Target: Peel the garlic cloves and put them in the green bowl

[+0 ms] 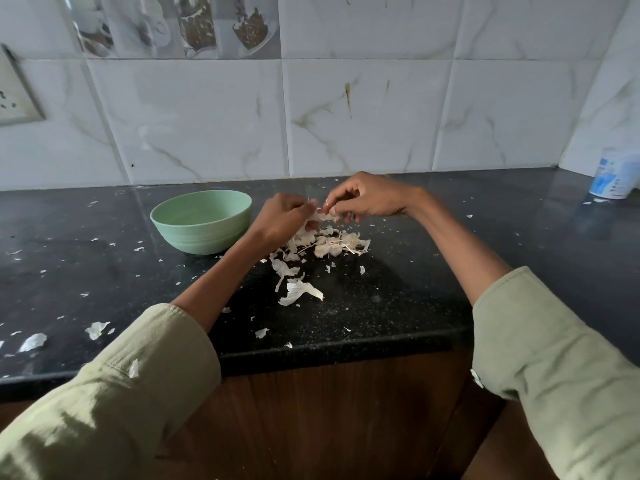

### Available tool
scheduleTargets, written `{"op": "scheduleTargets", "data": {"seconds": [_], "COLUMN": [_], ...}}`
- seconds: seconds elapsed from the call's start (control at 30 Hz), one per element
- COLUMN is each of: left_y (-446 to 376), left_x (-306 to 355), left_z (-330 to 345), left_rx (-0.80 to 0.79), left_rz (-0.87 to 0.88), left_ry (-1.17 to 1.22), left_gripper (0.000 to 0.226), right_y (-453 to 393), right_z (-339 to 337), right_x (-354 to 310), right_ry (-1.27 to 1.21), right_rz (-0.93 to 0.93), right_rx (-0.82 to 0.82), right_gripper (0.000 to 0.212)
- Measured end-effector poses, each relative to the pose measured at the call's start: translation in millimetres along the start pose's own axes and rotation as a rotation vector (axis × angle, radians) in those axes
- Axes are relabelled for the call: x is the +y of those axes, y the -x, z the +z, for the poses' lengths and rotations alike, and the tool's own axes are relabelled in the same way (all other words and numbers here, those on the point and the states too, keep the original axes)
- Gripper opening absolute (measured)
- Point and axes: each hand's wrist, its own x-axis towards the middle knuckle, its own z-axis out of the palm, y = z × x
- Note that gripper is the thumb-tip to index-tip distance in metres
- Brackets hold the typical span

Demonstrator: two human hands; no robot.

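Observation:
A green bowl [202, 225] stands on the black counter, left of my hands; what lies inside it is hidden by its near wall. My left hand [282, 218] and my right hand [367, 199] meet just right of the bowl, a little above the counter. Both pinch a piece of garlic [320, 214] with papery white skin hanging from it; the fingers cover most of it. Below the hands lies a heap of garlic skins and stems [332, 244].
Loose skin flakes [299, 291] are scattered over the black counter [415, 289], some near its front edge. A white and blue container [614, 178] stands at the far right by the tiled wall. A wall socket [15, 95] is at the left.

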Motion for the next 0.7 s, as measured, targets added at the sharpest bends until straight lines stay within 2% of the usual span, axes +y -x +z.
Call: {"op": "scheduleTargets", "data": {"seconds": [0.13, 0.3, 0.5, 0.6, 0.7], "left_y": [-1, 1, 1, 2, 2], "left_x": [-1, 1, 2, 6, 9], "left_z": [-2, -2, 0, 2, 0], "left_rx": [0.010, 0.020, 0.030, 0.086, 0.135], "left_rz": [0.035, 0.050, 0.098, 0.115, 0.121], "left_ry": [0.021, -0.016, -0.003, 0.019, 0.036], "left_gripper": [0.008, 0.018, 0.004, 0.022, 0.027], "right_y": [0, 0, -2, -4, -3], "right_z": [-3, -5, -3, -4, -5], "right_x": [6, 8, 12, 14, 14], "right_ry": [-0.156, -0.288, -0.358, -0.366, -0.383], "right_rz": [0.039, 0.043, 0.084, 0.074, 0.042], "right_rx": [0.015, 0.039, 0.100, 0.099, 0.095], "right_gripper": [0.021, 0.022, 0.015, 0.021, 0.024]}}
